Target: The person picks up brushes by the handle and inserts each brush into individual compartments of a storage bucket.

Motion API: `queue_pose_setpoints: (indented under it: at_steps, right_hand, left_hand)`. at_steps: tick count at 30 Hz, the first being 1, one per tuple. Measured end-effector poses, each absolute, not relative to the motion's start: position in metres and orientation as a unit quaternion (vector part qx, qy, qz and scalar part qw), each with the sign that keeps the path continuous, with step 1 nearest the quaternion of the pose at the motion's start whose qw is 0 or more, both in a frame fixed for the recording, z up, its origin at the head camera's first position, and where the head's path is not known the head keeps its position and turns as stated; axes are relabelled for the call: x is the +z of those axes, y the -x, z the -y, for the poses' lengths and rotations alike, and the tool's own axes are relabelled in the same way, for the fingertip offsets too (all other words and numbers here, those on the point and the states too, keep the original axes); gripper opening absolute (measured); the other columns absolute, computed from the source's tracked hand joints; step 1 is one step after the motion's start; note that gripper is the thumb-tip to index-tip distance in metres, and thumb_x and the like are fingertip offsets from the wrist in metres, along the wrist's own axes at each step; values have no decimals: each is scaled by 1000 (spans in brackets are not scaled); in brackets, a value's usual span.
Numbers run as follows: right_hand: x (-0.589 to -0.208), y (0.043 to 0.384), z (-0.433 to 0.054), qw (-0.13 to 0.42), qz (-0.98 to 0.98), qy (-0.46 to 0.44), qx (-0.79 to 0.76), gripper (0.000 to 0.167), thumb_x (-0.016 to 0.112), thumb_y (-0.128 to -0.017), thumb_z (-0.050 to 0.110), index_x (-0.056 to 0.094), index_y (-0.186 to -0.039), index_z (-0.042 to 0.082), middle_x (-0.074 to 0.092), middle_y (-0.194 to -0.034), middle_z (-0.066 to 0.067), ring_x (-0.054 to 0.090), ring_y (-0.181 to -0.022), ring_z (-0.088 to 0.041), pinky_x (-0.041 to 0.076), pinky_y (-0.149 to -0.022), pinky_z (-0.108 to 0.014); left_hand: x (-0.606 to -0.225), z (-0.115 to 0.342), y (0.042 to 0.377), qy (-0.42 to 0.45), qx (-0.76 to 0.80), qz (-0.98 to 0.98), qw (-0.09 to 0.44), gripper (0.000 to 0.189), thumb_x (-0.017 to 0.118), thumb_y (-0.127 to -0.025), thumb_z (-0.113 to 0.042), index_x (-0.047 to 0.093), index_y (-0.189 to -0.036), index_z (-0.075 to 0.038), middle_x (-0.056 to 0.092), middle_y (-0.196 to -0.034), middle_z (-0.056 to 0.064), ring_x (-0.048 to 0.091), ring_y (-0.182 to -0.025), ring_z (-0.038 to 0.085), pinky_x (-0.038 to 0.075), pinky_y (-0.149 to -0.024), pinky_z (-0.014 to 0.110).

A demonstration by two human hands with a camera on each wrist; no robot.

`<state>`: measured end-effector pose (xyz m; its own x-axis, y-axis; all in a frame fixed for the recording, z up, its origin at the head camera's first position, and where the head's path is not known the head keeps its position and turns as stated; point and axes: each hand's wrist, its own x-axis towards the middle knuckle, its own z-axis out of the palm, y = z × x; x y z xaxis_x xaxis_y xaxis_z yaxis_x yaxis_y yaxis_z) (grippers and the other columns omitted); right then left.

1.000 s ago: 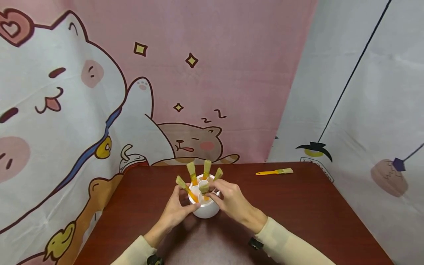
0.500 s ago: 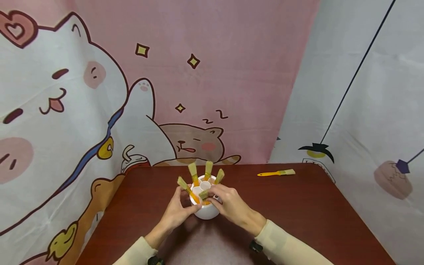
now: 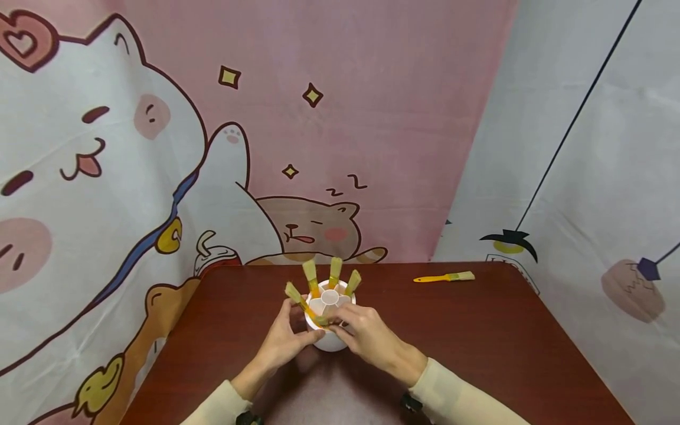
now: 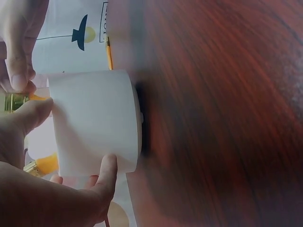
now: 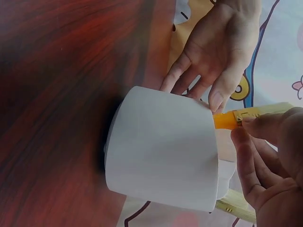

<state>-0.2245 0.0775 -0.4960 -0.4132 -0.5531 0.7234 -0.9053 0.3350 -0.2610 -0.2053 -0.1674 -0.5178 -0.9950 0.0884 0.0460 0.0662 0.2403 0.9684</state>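
Note:
A white round brush holder (image 3: 330,342) with several compartments stands on the table. My left hand (image 3: 284,336) grips its left side, thumb near the rim and fingers around the wall. My right hand (image 3: 372,336) pinches a paintbrush (image 5: 225,120) by its metal collar, just above the rim; its orange handle goes down inside the holder at the front. In the head view its bristles lean left and are partly hidden by my fingers. Several more paintbrushes lean outward along the holder's left and back, bristles up, including a left one (image 3: 294,293) and a back one (image 3: 335,270).
Another paintbrush (image 3: 444,277) with a yellow handle lies flat near the back right of the dark red table (image 3: 494,342). Behind the table hangs a printed cartoon cloth (image 3: 393,147).
My right hand has shifted slightly down and left, and its brush has sunk lower and tilted further left. My left hand keeps its grip on the holder.

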Motion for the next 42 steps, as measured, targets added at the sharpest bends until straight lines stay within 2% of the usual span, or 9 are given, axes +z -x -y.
queue_pose_setpoints:
  at_steps: [4, 12, 20, 23, 27, 34, 42]
  right_hand:
    - [-495, 223, -78, 254, 766, -474, 351, 36, 94, -91, -9, 82, -123, 3, 85, -106, -8, 85, -92, -15, 68, -84, -17]
    - [-488, 220, -88, 232, 775, -454, 372, 27, 91, -96, -7, 84, -120, 2, 86, -113, -8, 85, -95, -18, 71, -82, -26]
    - [-484, 221, -105, 254, 787, -439, 350, 23, 93, -95, -3, 85, -115, 5, 83, -105, -2, 80, -91, -9, 69, -80, -23]
    - [-483, 224, -113, 268, 783, -438, 352, 26, 94, -92, -7, 85, -114, 5, 82, -104, -1, 78, -88, -8, 67, -79, -21]
    - [-483, 228, -126, 284, 779, -433, 355, 30, 95, -89, -8, 85, -113, 7, 83, -102, 0, 77, -86, -7, 64, -79, -17]
    - [-482, 236, -153, 301, 793, -400, 348, 30, 94, -91, -4, 86, -114, 14, 84, -104, 4, 76, -86, -7, 63, -77, -18]
    - [-483, 255, -193, 349, 806, -354, 322, 29, 92, -90, -5, 86, -111, 13, 84, -100, 3, 72, -79, -10, 59, -74, -20]
  left_hand:
    - [-518, 168, 205, -48, 616, -786, 13, 90, 100, -88, -12, 51, -163, -8, 75, -148, 21, 76, -127, 35, 63, -88, 28]
    - [-517, 168, 206, -42, 610, -791, 10, 88, 99, -87, -10, 52, -161, -7, 74, -149, 21, 76, -126, 34, 64, -89, 33]
    - [-517, 165, 205, -37, 616, -787, 11, 86, 100, -88, -12, 52, -159, -7, 73, -149, 21, 76, -126, 35, 67, -94, 35]
    - [-517, 164, 205, -35, 615, -787, 7, 84, 100, -89, -12, 51, -156, -5, 71, -150, 24, 77, -127, 38, 71, -101, 44]
    - [-519, 162, 205, -33, 606, -795, 1, 84, 102, -89, -13, 51, -156, -5, 69, -152, 27, 79, -128, 42, 70, -106, 53]
    - [-522, 155, 202, -36, 588, -808, -14, 90, 105, -86, -16, 51, -158, -6, 69, -153, 26, 81, -119, 35, 71, -99, 48]
    - [-521, 149, 203, -20, 552, -832, -48, 97, 107, -85, -26, 51, -161, -5, 70, -154, 23, 77, -125, 32, 67, -104, 51]
